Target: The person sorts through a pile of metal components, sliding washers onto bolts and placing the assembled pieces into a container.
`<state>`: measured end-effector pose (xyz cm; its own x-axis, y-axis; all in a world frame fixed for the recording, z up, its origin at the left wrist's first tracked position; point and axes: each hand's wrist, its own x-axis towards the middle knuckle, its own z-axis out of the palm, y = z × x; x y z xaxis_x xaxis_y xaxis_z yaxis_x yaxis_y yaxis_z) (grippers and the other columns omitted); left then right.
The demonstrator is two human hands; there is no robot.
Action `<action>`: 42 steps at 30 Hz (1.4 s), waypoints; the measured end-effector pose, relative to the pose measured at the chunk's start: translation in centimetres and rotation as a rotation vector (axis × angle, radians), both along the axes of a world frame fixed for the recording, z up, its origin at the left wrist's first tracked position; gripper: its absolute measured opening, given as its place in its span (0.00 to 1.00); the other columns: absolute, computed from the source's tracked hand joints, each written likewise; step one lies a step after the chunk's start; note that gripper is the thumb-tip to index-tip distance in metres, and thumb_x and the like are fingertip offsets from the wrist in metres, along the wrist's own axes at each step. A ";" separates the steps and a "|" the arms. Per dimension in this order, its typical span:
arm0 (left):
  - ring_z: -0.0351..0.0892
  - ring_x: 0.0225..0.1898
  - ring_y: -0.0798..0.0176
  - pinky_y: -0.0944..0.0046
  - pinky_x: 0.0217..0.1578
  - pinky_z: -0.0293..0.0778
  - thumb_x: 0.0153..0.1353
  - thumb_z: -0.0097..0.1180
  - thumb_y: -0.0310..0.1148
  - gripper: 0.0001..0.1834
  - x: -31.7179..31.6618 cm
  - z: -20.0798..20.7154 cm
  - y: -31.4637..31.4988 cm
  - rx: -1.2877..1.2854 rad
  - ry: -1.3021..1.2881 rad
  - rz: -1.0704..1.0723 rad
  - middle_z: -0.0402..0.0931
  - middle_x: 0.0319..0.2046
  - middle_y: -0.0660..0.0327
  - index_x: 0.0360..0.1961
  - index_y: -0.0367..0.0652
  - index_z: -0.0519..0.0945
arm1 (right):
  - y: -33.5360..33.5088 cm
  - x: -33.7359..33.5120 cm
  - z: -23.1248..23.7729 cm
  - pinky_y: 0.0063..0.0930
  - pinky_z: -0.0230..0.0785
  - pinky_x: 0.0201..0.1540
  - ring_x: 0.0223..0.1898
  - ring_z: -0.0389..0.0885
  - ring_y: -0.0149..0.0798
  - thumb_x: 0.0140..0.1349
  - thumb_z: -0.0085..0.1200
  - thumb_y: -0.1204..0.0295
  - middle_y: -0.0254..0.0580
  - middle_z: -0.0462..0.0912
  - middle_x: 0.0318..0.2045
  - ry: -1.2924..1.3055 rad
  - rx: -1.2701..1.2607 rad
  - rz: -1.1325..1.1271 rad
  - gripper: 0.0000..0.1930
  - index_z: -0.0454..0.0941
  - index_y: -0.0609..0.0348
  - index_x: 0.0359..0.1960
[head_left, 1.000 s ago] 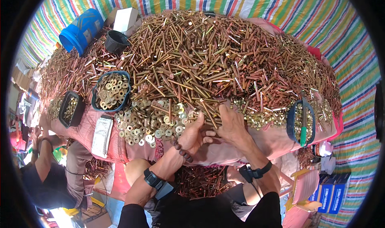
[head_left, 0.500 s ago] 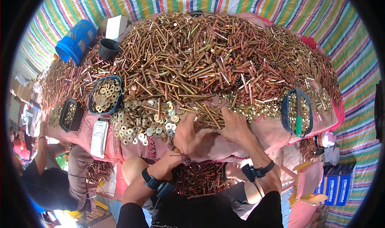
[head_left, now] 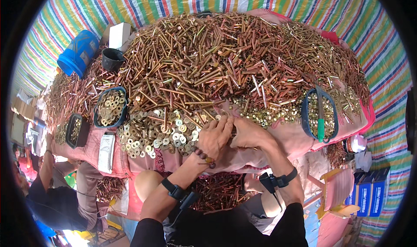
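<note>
The nearest gold-coloured bolts (head_left: 210, 113) lie loose at the heap's front edge, just beyond the left hand (head_left: 216, 136) and right hand (head_left: 252, 134), which meet with bent fingers over the pink cloth (head_left: 296, 138), though I cannot tell whether either grips anything. Anything pinched there could slip, since the fingers crowd together, and get lost among the washers (head_left: 158, 132) to the left or the nuts (head_left: 280, 114) to the right. A knuckle nudging the stacked heap (head_left: 186, 60) behind could, I judge, send more bolts sliding down onto the hands.
</note>
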<state>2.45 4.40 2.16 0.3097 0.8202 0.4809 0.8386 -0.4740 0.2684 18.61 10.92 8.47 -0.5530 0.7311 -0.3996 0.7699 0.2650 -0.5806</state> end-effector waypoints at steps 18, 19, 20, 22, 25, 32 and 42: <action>0.73 0.59 0.46 0.48 0.55 0.68 0.43 0.65 0.32 0.38 -1.8 -2.2 1.0 0.042 -0.098 -0.215 0.63 0.68 0.50 0.61 0.45 0.73 | 0.7 1.6 -2.0 0.38 0.55 0.72 0.70 0.65 0.54 0.61 0.47 0.29 0.76 0.59 0.69 0.481 -0.156 0.018 0.62 0.44 0.80 0.73; 0.72 0.62 0.45 0.48 0.56 0.69 0.42 0.65 0.31 0.39 -1.9 -2.2 1.0 -0.013 -0.107 -0.243 0.59 0.72 0.50 0.62 0.45 0.73 | 0.8 1.5 -1.4 0.38 0.55 0.72 0.70 0.65 0.54 0.61 0.47 0.29 0.76 0.59 0.69 0.482 -0.157 0.020 0.62 0.44 0.80 0.73; 0.72 0.62 0.45 0.48 0.56 0.69 0.42 0.65 0.31 0.39 -2.1 -2.2 0.9 -0.014 -0.106 -0.240 0.59 0.72 0.50 0.62 0.45 0.73 | 1.0 1.3 -0.6 0.39 0.52 0.74 0.72 0.60 0.55 0.61 0.45 0.27 0.76 0.56 0.70 0.464 -0.254 0.035 0.62 0.44 0.80 0.73; 0.73 0.61 0.43 0.46 0.58 0.72 0.40 0.66 0.34 0.42 -1.9 -1.2 0.7 -0.117 -0.035 -0.235 0.69 0.64 0.49 0.62 0.46 0.72 | 1.0 1.4 -0.7 0.39 0.48 0.75 0.74 0.55 0.56 0.61 0.43 0.26 0.76 0.53 0.72 0.444 -0.347 0.044 0.62 0.44 0.80 0.72; 0.78 0.52 0.40 0.47 0.51 0.75 0.37 0.67 0.34 0.39 -1.6 -1.3 0.8 -0.069 -0.139 -0.238 0.76 0.54 0.49 0.58 0.44 0.74 | 0.5 1.3 -1.6 0.39 0.44 0.77 0.76 0.50 0.56 0.60 0.43 0.25 0.73 0.51 0.73 0.494 -0.159 -0.121 0.63 0.46 0.79 0.72; 0.79 0.41 0.40 0.48 0.42 0.73 0.39 0.67 0.33 0.29 -1.4 -0.7 0.9 -0.042 -0.372 -0.221 0.79 0.37 0.50 0.47 0.41 0.77 | 1.1 2.6 1.2 0.42 0.51 0.75 0.74 0.58 0.58 0.55 0.42 0.22 0.70 0.58 0.71 0.467 -0.166 0.073 0.63 0.53 0.74 0.72; 0.80 0.30 0.70 0.67 0.32 0.76 0.56 0.65 0.28 0.12 -0.2 0.8 -1.2 -0.343 -0.934 0.165 0.83 0.28 0.60 0.41 0.39 0.78 | 0.8 2.8 2.0 0.28 0.79 0.36 0.39 0.84 0.34 0.60 0.69 0.72 0.45 0.83 0.46 0.962 -0.438 -0.140 0.34 0.68 0.63 0.68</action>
<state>2.30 3.19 2.98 -0.2006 0.9583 0.2034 0.2710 -0.1452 0.9516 21.45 11.69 10.50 -0.6981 0.7111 -0.0834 -0.0555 -0.1699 -0.9839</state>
